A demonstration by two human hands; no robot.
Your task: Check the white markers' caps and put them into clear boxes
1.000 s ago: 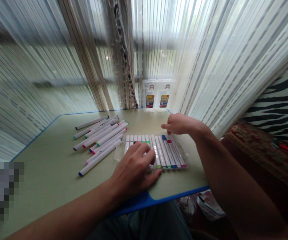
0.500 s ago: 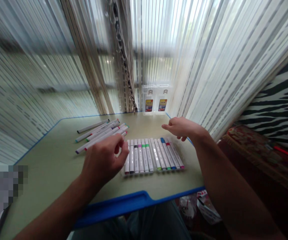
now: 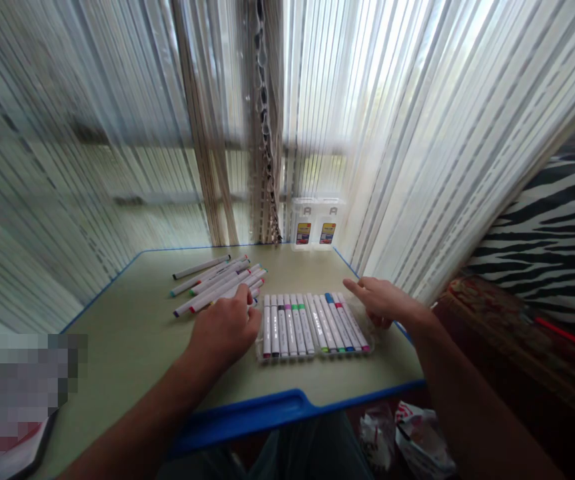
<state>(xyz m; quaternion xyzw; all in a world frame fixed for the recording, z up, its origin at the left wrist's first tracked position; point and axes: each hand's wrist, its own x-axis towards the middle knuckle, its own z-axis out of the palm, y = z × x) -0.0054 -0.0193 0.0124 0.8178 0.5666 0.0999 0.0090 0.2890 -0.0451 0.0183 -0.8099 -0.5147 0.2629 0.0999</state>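
Observation:
Two rows of white markers [image 3: 290, 327] with coloured caps and bands lie side by side in a clear plastic case [image 3: 287, 358] on the table. At the case's left side is my left hand [image 3: 227, 327], its fingers curled in beside the loose markers; what they hold, if anything, is hidden. Over the right edge of the case hovers my right hand [image 3: 387, 301], thumb and index finger stretched out, the other fingers bent downward, no marker in it. A pile of loose markers [image 3: 217, 280] lies behind my left hand, partly covered by it.
Clear plastic packaging [image 3: 316, 223] with two coloured labels stands at the table's back edge, against the string curtain [image 3: 397, 133]. The green table [image 3: 132, 320] has a blue rim. Bags [image 3: 422, 440] lie below at the right, near a patterned couch [image 3: 497, 320].
The view has shifted, so the table sits lower and further right. My right hand has come down closer to the case's right edge. My left hand stays curled between pile and case.

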